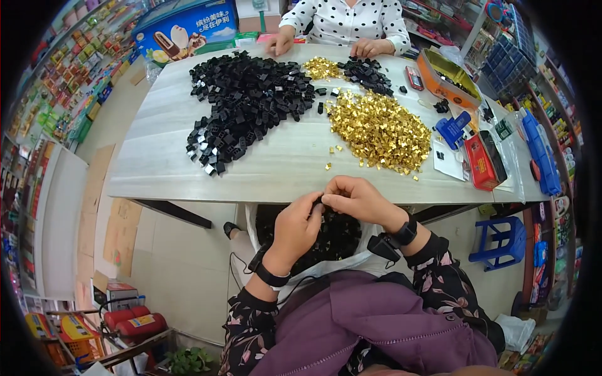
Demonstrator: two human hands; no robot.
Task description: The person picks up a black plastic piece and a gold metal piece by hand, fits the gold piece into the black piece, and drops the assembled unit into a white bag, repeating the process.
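A small black piece (318,201) is between the fingertips of the left hand (295,224) and the right hand (356,199), just off the near edge of the worktop (153,147). Both grips are narrow, thumb and forefinger pinched on it; the exact contact is hidden by the fingers.

It looks like light, stiff plastic, probably smooth enough to slip if squeezed off-centre — best taken by opposite sides, right at the fingertips, leaving one end free. Any thin edge on it could chip under a hard press, though at this size I cannot tell.

Directly below is a white bag (252,227) with dark pieces in it, so a dropped piece would be hard to pick out. On the worktop, a large black heap (251,100) lies to the left and a gold heap (379,131) to the right; stray gold bits sit near the hands. A blue tool (453,129) and a red tin (481,168) stand farther right — well clear of the fingers. Across the worktop, a co-worker's hands (371,47) rest near a smaller black pile (367,75).
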